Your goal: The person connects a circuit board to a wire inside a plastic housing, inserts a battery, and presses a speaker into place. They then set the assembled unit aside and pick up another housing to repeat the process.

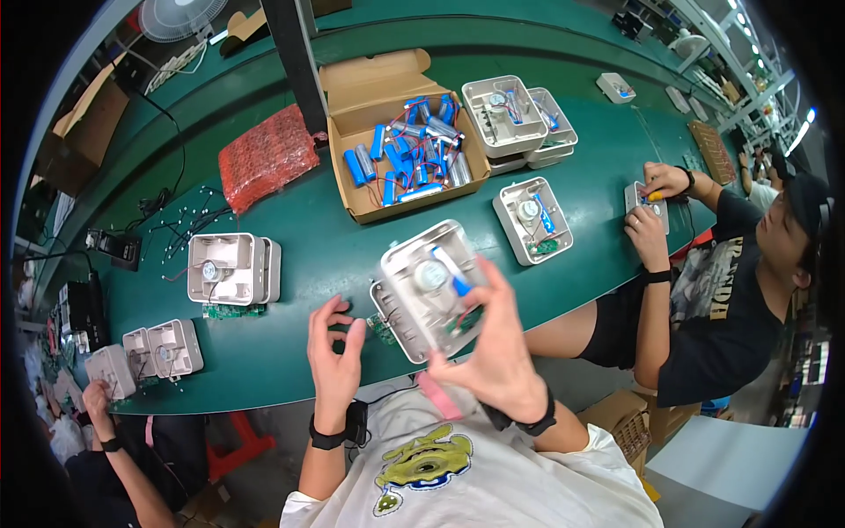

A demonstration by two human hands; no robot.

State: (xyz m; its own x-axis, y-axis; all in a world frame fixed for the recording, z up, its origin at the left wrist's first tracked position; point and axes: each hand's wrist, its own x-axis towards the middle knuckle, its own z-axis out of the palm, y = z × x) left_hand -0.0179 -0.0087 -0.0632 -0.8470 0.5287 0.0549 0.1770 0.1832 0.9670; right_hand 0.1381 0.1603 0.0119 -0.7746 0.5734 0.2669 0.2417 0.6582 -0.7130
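My right hand point(497, 352) grips a white plastic housing point(409, 264) by its right and lower edges, holding it tilted above the table's near edge. Inside that housing sit a round speaker point(430, 275), a blue battery cell point(453, 271) and, partly behind my fingers, a green circuit board. Beneath it, another white housing point(393, 319) lies on the table, mostly covered. My left hand point(337, 356) is open to the left, fingers apart and nothing in them. Close to its fingertips is a small green circuit board point(381, 328).
An open cardboard box point(352, 204) of blue battery cells stands beyond my hands, with red bubble wrap point(268, 158) beside it. White housings stand left point(224, 264), right point(533, 220) and far right point(503, 114). Co-workers sit at both sides; the right one's hands point(650, 224) work on a housing.
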